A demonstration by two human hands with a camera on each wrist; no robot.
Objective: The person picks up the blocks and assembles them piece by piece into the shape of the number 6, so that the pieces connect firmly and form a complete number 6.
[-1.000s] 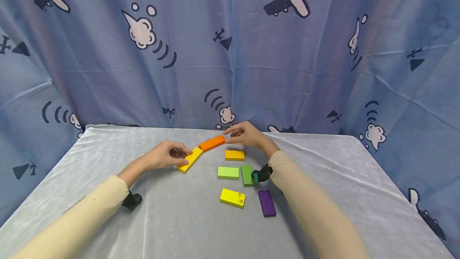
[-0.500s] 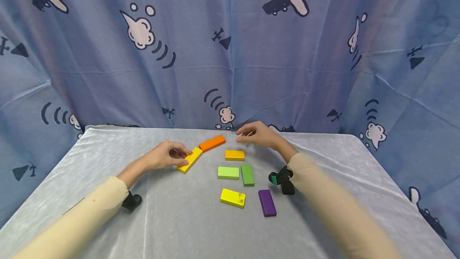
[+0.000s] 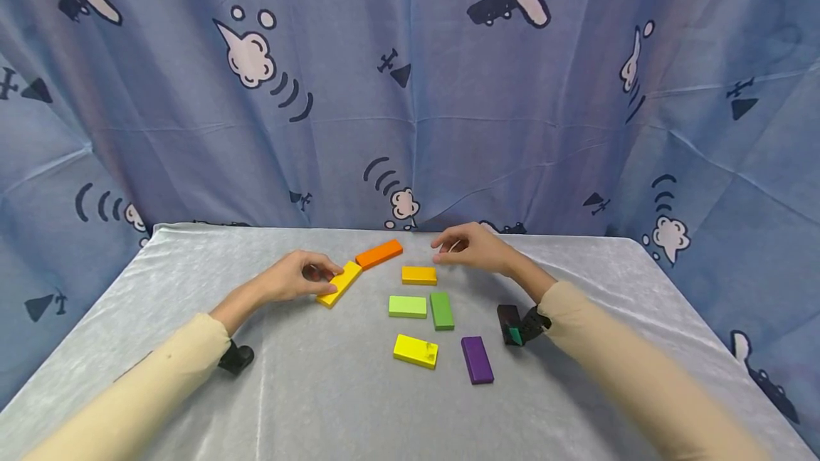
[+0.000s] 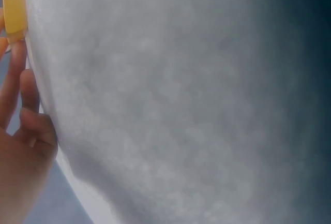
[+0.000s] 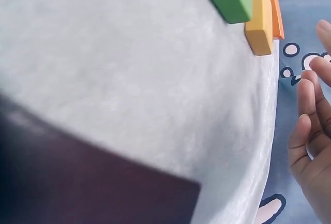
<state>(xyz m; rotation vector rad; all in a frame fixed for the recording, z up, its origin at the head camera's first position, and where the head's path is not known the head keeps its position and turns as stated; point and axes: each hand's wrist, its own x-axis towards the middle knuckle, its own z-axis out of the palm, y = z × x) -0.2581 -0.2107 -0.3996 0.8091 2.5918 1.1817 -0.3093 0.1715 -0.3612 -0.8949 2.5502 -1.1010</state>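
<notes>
My left hand (image 3: 297, 276) pinches a yellow-orange block (image 3: 344, 282) between thumb and fingers, lying slanted on the cloth. The block (image 4: 14, 9) shows at the upper left edge of the left wrist view, by the fingertips. An orange block (image 3: 379, 254) lies slanted with its left end right at the block's far end. My right hand (image 3: 477, 247) hovers with loosely bent fingers, holding nothing, right of the orange block. Nearest below it is a second yellow-orange block (image 3: 419, 275). The right wrist view shows the right hand (image 5: 315, 131) with bare fingertips.
Nearer lie a light green block (image 3: 407, 306), a green block (image 3: 442, 311), a yellow block (image 3: 415, 351) and a purple block (image 3: 477, 360). A dark block (image 3: 508, 319) lies beside the right wrist camera. A patterned blue curtain (image 3: 352, 91) hangs behind the white-covered table (image 3: 307, 390).
My right hand has left the orange block's right end and moved right, slightly nearer. The dark block came into view from behind the right wrist. My left hand stays on its block.
</notes>
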